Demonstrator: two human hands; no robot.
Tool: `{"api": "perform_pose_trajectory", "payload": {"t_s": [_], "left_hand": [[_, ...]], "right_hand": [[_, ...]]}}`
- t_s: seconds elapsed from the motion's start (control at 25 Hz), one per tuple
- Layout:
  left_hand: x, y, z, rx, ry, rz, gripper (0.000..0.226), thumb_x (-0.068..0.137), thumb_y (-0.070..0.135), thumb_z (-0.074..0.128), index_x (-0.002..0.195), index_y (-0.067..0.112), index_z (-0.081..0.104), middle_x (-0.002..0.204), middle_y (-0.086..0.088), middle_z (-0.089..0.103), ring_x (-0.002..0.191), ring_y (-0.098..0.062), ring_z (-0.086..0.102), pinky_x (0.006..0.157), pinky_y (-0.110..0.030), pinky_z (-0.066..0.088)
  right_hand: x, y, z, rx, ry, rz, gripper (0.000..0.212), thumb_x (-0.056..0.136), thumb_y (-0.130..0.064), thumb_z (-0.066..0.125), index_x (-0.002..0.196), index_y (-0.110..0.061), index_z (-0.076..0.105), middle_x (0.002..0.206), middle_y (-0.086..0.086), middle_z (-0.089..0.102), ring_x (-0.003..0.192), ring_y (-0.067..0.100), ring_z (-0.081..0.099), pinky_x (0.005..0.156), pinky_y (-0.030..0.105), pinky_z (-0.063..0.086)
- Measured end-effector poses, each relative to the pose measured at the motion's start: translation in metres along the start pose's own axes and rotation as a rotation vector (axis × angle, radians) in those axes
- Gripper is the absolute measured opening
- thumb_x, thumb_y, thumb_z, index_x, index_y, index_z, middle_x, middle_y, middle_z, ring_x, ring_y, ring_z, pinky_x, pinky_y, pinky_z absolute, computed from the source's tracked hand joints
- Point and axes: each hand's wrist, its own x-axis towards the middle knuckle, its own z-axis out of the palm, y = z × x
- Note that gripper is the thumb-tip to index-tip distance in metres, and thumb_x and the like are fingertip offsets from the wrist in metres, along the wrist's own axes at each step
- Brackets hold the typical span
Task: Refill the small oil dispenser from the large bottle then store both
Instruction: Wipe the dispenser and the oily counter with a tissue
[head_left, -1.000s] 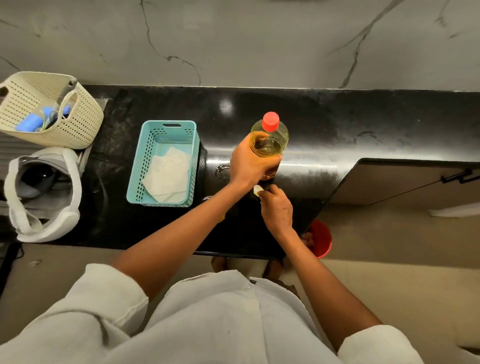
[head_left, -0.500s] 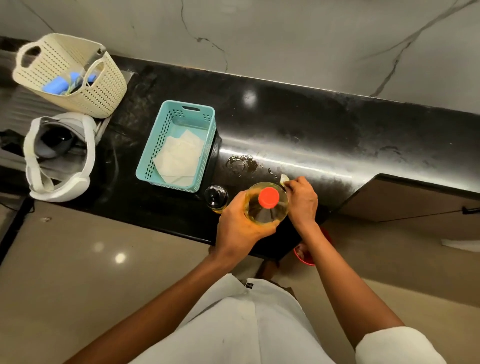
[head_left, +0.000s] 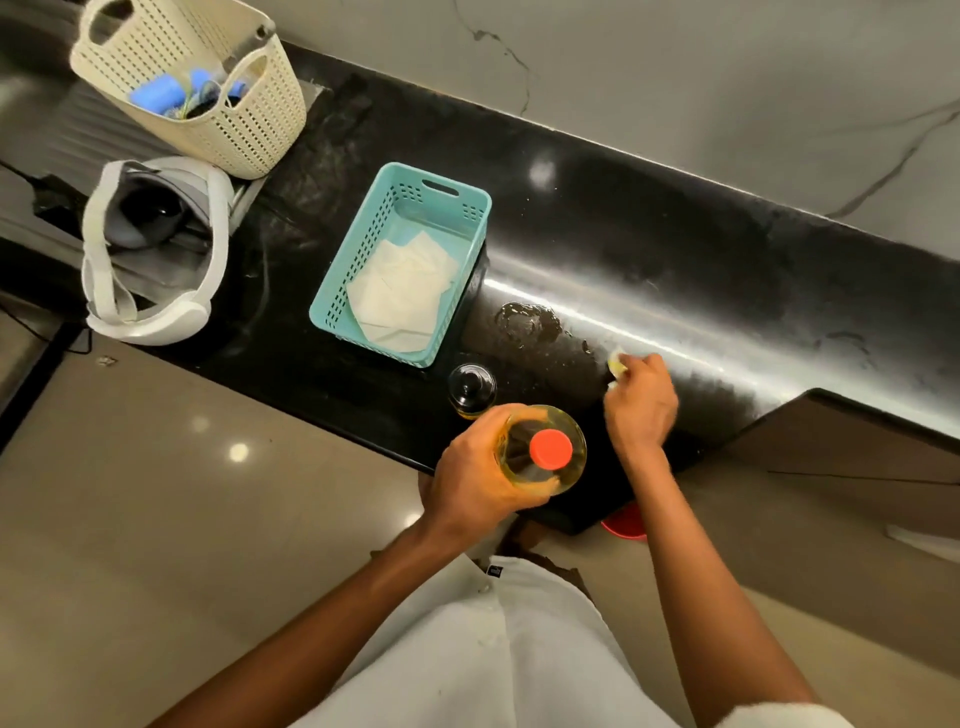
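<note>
The left hand (head_left: 480, 470) is clenched around the shoulder of the large bottle (head_left: 540, 452), capped and held above the surface (head_left: 675, 249) edge beside the small dispenser (head_left: 471, 387). Likely heavy and oil-slick; hold low on the body. The right hand (head_left: 641, 402) pinches a cloth (head_left: 618, 365) near the spill (head_left: 527, 322).

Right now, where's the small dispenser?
In the head view the small dispenser stands on the black counter near its front edge, just in front of the teal basket and just behind the left hand holding the big bottle.
</note>
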Motion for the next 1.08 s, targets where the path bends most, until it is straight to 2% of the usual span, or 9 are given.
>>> {"api": "perform_pose_trajectory", "payload": {"t_s": [0.16, 0.4, 0.48, 0.64, 0.72, 0.8, 0.92, 1.0, 1.08], "left_hand": [[0.002, -0.005, -0.009, 0.044, -0.043, -0.053, 0.071, 0.072, 0.034, 0.098, 0.135, 0.037, 0.066, 0.130, 0.021, 0.072, 0.124, -0.008, 0.070, 0.102, -0.040, 0.062], [0.005, -0.006, -0.014, 0.062, -0.089, -0.069, 0.077, 0.071, 0.039, 0.098, 0.140, 0.039, 0.062, 0.133, 0.022, 0.071, 0.127, -0.006, 0.068, 0.104, -0.040, 0.062], [0.005, -0.005, -0.014, 0.044, -0.087, -0.073, 0.076, 0.071, 0.037, 0.099, 0.139, 0.037, 0.064, 0.133, 0.020, 0.072, 0.127, -0.009, 0.069, 0.104, -0.042, 0.061], [0.005, -0.006, -0.013, 0.031, -0.073, -0.076, 0.076, 0.070, 0.034, 0.100, 0.138, 0.035, 0.065, 0.133, 0.017, 0.073, 0.127, -0.011, 0.070, 0.105, -0.044, 0.060], [0.005, -0.006, -0.012, 0.026, -0.073, -0.091, 0.077, 0.069, 0.036, 0.099, 0.138, 0.037, 0.065, 0.133, 0.018, 0.073, 0.127, -0.012, 0.070, 0.106, -0.045, 0.060], [0.006, -0.005, -0.013, 0.024, -0.081, -0.097, 0.078, 0.069, 0.039, 0.098, 0.139, 0.037, 0.064, 0.133, 0.018, 0.073, 0.127, -0.012, 0.070, 0.106, -0.045, 0.060], [0.006, -0.007, -0.013, 0.042, -0.089, -0.085, 0.076, 0.071, 0.039, 0.098, 0.139, 0.035, 0.064, 0.133, 0.017, 0.072, 0.127, -0.013, 0.070, 0.104, -0.044, 0.061], [0.005, -0.007, -0.013, 0.048, -0.090, -0.083, 0.075, 0.072, 0.039, 0.098, 0.139, 0.035, 0.064, 0.134, 0.018, 0.071, 0.128, -0.012, 0.069, 0.104, -0.044, 0.061], [0.005, -0.007, -0.012, 0.030, -0.081, -0.077, 0.075, 0.073, 0.036, 0.099, 0.139, 0.034, 0.064, 0.133, 0.018, 0.072, 0.127, -0.011, 0.069, 0.105, -0.043, 0.061]], "right_hand": [[-0.028, 0.029, -0.016, 0.039, 0.087, 0.161, 0.033, 0.098, -0.008, 0.060, 0.128, -0.011, 0.074, 0.109, 0.013, 0.062, 0.096, 0.038, 0.063, 0.083, 0.040, 0.048], [0.029, -0.055, 0.028, 0.142, 0.056, -0.027, 0.020, 0.098, -0.011, 0.062, 0.111, -0.010, 0.077, 0.112, 0.012, 0.066, 0.101, 0.035, 0.066, 0.083, 0.040, 0.048], [0.056, -0.088, 0.041, 0.086, -0.031, -0.150, 0.028, 0.096, -0.004, 0.058, 0.115, -0.009, 0.077, 0.113, 0.011, 0.064, 0.103, 0.035, 0.064, 0.080, 0.040, 0.049], [0.052, -0.124, 0.053, -0.095, -0.198, -0.633, 0.035, 0.091, 0.002, 0.061, 0.120, -0.008, 0.076, 0.111, 0.013, 0.062, 0.107, 0.039, 0.059, 0.073, 0.043, 0.051], [0.034, -0.110, 0.048, -0.172, -0.271, -0.826, 0.040, 0.088, 0.003, 0.066, 0.124, -0.013, 0.075, 0.113, 0.010, 0.061, 0.106, 0.037, 0.058, 0.067, 0.044, 0.054], [0.020, -0.069, 0.038, -0.222, -0.306, -0.899, 0.043, 0.086, 0.000, 0.070, 0.126, -0.017, 0.073, 0.112, 0.006, 0.059, 0.103, 0.032, 0.056, 0.060, 0.044, 0.054], [0.024, -0.006, 0.014, -0.226, -0.186, -0.717, 0.040, 0.087, -0.003, 0.066, 0.123, -0.017, 0.073, 0.104, 0.007, 0.058, 0.098, 0.036, 0.058, 0.061, 0.046, 0.055], [0.045, -0.005, 0.006, -0.201, -0.044, -0.439, 0.040, 0.089, 0.001, 0.060, 0.123, -0.013, 0.074, 0.102, 0.011, 0.059, 0.099, 0.040, 0.059, 0.065, 0.044, 0.053], [0.063, -0.033, 0.017, -0.153, 0.021, -0.286, 0.037, 0.089, 0.001, 0.056, 0.120, -0.009, 0.074, 0.103, 0.014, 0.059, 0.102, 0.040, 0.058, 0.069, 0.043, 0.048]]}}
